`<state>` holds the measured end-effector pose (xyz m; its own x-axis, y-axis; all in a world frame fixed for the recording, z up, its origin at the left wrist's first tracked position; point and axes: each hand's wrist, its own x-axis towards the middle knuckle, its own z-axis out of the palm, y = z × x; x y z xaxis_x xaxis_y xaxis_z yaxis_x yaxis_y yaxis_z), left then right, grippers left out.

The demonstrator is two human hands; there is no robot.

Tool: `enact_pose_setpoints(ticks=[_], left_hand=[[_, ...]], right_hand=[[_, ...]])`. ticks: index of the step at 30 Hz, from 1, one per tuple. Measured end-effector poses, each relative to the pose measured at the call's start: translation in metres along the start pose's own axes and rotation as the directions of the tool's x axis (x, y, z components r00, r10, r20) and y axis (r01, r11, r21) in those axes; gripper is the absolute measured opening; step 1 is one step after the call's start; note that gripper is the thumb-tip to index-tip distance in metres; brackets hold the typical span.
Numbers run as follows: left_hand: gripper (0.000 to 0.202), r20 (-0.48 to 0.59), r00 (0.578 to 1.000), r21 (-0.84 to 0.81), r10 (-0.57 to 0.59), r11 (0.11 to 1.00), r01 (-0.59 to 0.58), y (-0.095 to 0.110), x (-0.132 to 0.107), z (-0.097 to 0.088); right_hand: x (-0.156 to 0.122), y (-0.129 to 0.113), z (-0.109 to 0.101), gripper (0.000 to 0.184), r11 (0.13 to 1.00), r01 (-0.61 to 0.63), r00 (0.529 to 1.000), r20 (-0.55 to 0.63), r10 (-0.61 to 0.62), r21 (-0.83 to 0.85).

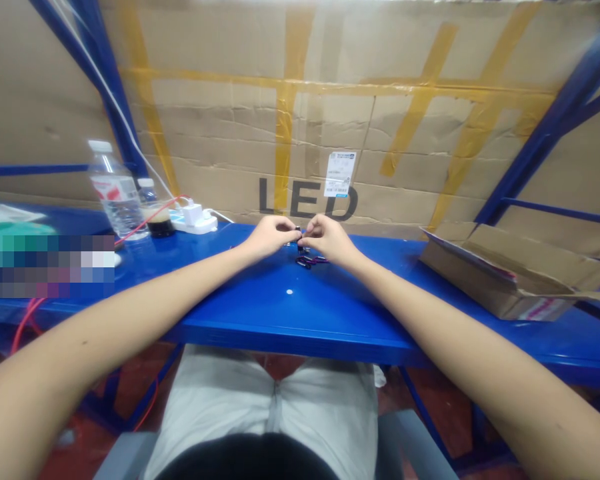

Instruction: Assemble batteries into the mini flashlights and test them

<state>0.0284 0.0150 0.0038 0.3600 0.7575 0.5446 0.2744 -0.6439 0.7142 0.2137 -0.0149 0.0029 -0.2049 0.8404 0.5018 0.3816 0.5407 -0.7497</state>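
Note:
My left hand (pixel 274 236) and my right hand (pixel 329 239) meet over the far middle of the blue table (pixel 260 313). Both are closed, thumb against fingers, on a small dark piece (pixel 299 241) between them; it is too small and blurred to name. Just below my right hand lie several small dark, shiny purplish pieces (pixel 307 262) on the tabletop. Nearer to me, a tiny white round spot (pixel 289 292) shows on the blue surface.
An open cardboard box (pixel 495 280) stands at the right. At the left are a water bottle (pixel 115 193), a smaller bottle with dark liquid (pixel 155 210), a white power strip (pixel 200 222) and red cables (pixel 27 320). A taped cardboard sheet (pixel 220 147) rises behind the table.

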Motion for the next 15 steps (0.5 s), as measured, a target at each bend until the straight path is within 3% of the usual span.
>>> enact_pose_setpoints(ticks=[5, 7, 11, 15], left_hand=[[0.004, -0.082, 0.995, -0.111, -0.049, 0.993, 0.04, -0.009, 0.004, 0.002], [0.003, -0.06, 0.996, -0.174, -0.067, 0.983, 0.056, -0.014, 0.006, 0.002], [0.008, -0.007, 0.996, -0.204, -0.089, 0.975, 0.086, -0.021, 0.009, 0.001], [0.014, 0.014, 0.99, -0.264, -0.14, 0.955, 0.139, -0.018, 0.008, 0.004]], right_hand=[[0.007, 0.009, -0.012, 0.008, 0.931, 0.077, 0.995, -0.03, -0.094, -0.356], [0.009, 0.017, -0.019, 0.01, 0.873, 0.046, 0.999, 0.029, -0.036, -0.486], [0.009, 0.028, -0.022, 0.011, 0.825, 0.024, 0.987, 0.145, 0.07, -0.565], [0.008, 0.027, -0.012, 0.011, 0.801, 0.075, 0.983, 0.18, 0.042, -0.594]])
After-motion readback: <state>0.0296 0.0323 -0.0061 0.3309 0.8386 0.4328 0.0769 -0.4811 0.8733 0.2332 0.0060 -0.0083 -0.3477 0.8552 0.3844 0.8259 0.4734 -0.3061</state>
